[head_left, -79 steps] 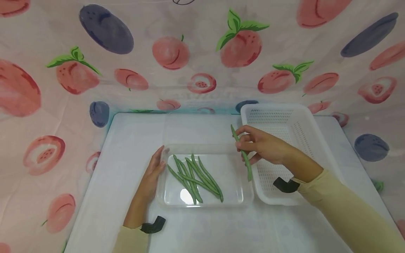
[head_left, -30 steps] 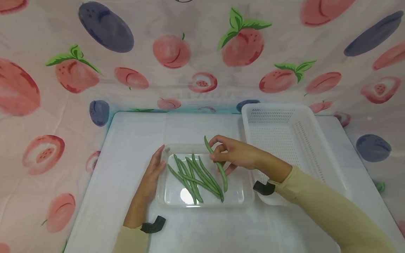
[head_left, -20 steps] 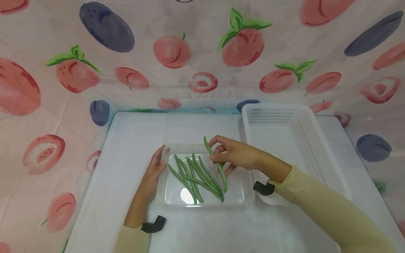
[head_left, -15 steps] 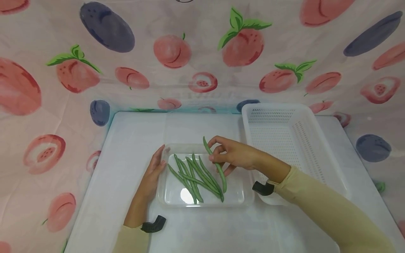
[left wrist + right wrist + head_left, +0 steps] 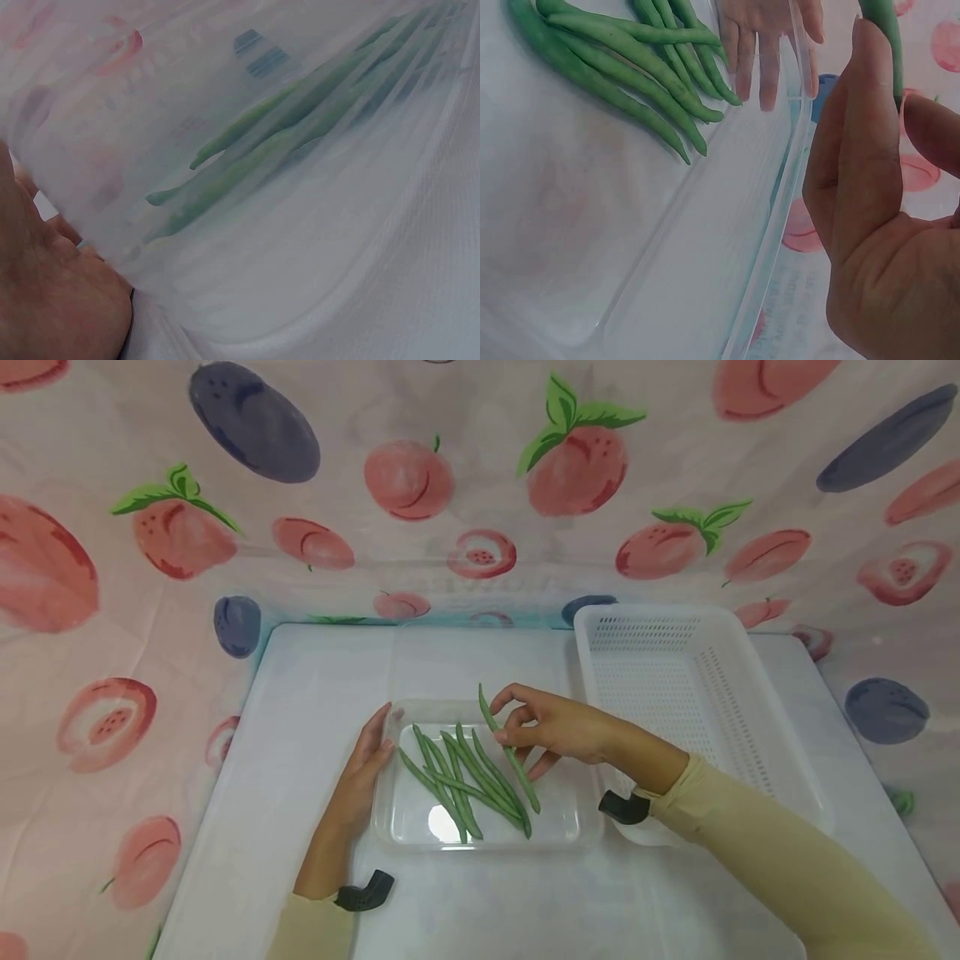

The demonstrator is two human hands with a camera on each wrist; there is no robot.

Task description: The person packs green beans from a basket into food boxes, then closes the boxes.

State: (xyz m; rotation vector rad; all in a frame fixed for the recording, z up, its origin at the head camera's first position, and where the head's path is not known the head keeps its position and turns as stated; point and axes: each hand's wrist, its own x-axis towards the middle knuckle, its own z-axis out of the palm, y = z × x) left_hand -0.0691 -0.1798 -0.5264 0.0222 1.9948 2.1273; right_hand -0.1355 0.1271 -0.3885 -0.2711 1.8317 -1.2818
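My right hand (image 5: 558, 724) pinches a green bean (image 5: 522, 777) between thumb and fingers, over the right half of a clear plastic box (image 5: 585, 827). The bean slants, its upper end pointing away from me. Several green beans (image 5: 480, 777) lie crossing each other on the box floor, left of the held one. Against the box's left wall rests my left hand (image 5: 362, 772), its fingers straight along the outside. The right wrist view shows those left fingers (image 5: 767, 71) through the clear wall, and the held bean (image 5: 885, 37) is cut off at the top.
A white perforated basket (image 5: 776, 752) stands right of the box, partly under my right forearm. Behind the box lies a faint, clear flat piece (image 5: 480, 660). A fruit-print cloth (image 5: 480, 502) hangs around the white table (image 5: 300, 693).
My right hand has carried the bean leftward from the basket's edge to over the box. Lately the bean has only tilted slightly. My left hand has stayed in place.
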